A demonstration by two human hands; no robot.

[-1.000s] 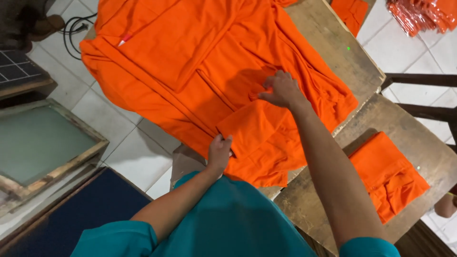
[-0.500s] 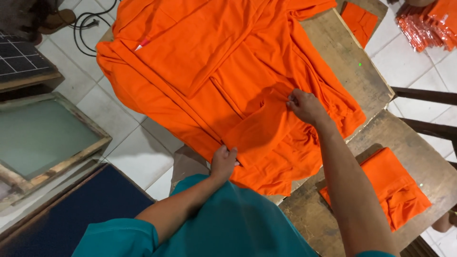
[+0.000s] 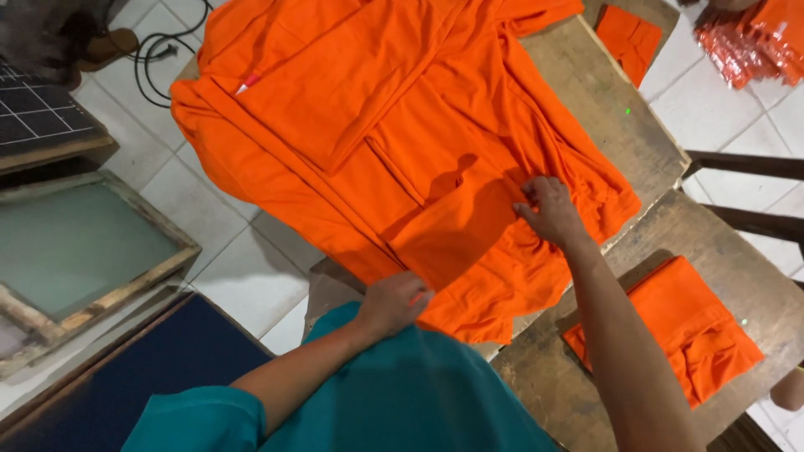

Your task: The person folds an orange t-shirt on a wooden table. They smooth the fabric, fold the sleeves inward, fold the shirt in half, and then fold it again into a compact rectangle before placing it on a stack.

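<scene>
A person's left hand [image 3: 392, 303] pinches the near hem of an orange shirt [image 3: 402, 159] spread across the wooden table [image 3: 620, 125], while the right hand [image 3: 548, 209], fingers curled, grips a fold near the table's right edge. Keeping both edges taut should give a clean crease. Orange packets [image 3: 749, 42] lie on the floor, top right.

The person wears a teal shirt [image 3: 402, 393] with short sleeves. Both forearms are bare, and the left hand [image 3: 392, 303] and right hand [image 3: 548, 209] wear no gloves.
</scene>
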